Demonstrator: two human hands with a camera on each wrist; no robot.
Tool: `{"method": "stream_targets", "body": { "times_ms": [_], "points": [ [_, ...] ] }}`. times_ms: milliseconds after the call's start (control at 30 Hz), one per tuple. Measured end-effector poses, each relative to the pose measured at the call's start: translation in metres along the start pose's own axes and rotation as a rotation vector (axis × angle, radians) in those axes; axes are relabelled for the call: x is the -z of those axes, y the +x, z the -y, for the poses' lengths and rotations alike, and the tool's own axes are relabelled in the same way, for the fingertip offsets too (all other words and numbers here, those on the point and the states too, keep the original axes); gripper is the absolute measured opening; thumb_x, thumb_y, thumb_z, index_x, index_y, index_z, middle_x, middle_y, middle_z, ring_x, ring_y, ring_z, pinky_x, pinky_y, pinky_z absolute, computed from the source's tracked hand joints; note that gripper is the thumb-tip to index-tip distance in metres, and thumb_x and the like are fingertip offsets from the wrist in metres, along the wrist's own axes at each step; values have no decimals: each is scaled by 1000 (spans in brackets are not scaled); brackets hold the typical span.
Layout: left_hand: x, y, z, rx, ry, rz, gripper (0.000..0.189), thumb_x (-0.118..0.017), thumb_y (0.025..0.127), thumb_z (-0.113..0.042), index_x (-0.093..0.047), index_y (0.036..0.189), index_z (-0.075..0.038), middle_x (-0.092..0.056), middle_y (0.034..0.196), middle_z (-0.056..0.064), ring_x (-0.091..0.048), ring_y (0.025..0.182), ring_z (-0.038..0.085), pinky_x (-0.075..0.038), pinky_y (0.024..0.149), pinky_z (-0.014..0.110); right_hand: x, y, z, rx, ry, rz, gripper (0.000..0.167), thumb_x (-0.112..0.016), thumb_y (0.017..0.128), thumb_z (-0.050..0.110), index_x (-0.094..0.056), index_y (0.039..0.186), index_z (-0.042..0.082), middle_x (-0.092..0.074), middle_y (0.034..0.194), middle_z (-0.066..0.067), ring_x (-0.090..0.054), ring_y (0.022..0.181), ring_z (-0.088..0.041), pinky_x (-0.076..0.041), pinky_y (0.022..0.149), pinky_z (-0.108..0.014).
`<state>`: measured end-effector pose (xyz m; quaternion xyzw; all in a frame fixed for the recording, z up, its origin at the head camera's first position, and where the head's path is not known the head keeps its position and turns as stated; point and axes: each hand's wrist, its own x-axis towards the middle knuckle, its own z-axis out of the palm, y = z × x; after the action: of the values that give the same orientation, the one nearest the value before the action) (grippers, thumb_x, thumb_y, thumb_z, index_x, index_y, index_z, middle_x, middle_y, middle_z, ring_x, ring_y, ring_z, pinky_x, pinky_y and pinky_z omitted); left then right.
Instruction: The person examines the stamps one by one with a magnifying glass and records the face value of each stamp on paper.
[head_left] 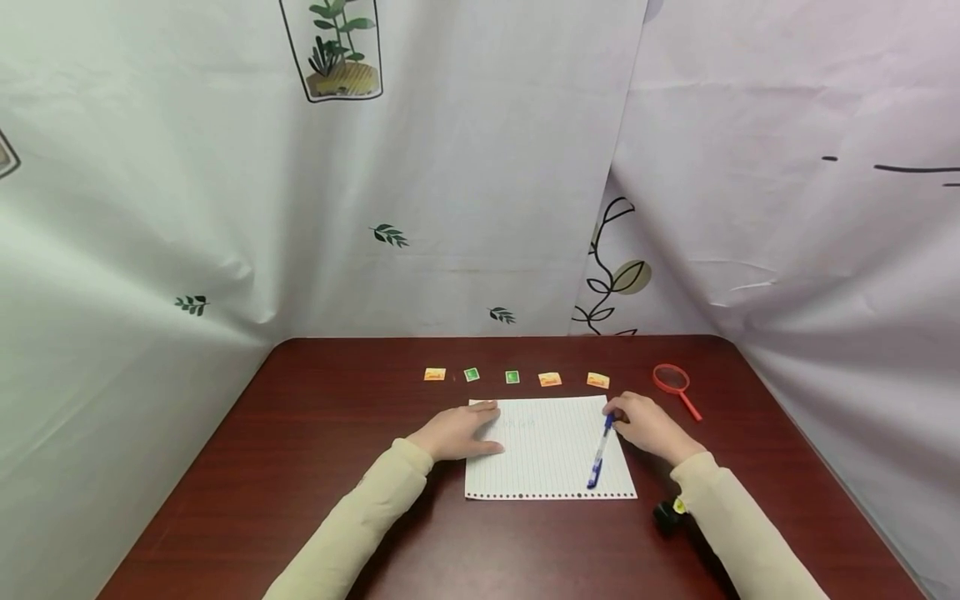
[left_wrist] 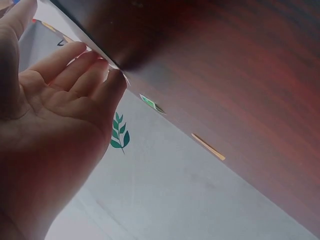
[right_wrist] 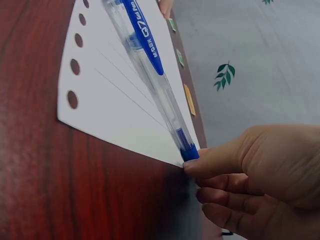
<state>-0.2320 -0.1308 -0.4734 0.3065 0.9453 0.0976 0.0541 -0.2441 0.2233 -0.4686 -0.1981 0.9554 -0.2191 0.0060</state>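
Note:
A lined loose-leaf sheet (head_left: 540, 471) lies on the table, its row of punched holes along the near edge. Faint writing shows near its upper left. My left hand (head_left: 456, 432) rests on the sheet's left edge, fingers extended and thumb spread apart. At the right edge my right hand (head_left: 647, 423) pinches the far end of a blue and clear gel pen (head_left: 599, 457). The pen slants over the paper, its clip end toward me. In the right wrist view, thumb and fingers (right_wrist: 220, 159) meet at the pen's blue end, right by the sheet's edge.
Several small stamps, orange (head_left: 550, 379) and green (head_left: 472, 375), form a row beyond the sheet. A red magnifying glass (head_left: 672, 379) lies at the far right. Near the right forearm sits a small black object (head_left: 665, 517). Behind the table hangs a white printed curtain (head_left: 465, 167).

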Motion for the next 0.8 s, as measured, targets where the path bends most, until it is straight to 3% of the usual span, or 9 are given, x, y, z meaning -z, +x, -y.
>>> {"method": "stream_targets", "body": {
  "times_ms": [433,800],
  "points": [
    [-1,-4,-2,2,-55,11,73,-69,94,-49,-51,148,-4,-47,154,11,-44,141,23,-41,110,39,0,5,2,22,-38,44,13,-74,86,0,-72,99,3,-60,86,-3,-53,77,-19,-51,71,-37],
    [-1,0,-1,-2,-22,-6,71,-70,93,-49,-53,146,-5,-48,152,10,-47,139,23,-43,108,38,1,9,4,-8,-30,49,11,-77,87,7,-70,95,5,-57,76,1,-50,70,-16,-44,65,-32]
  ]
}}
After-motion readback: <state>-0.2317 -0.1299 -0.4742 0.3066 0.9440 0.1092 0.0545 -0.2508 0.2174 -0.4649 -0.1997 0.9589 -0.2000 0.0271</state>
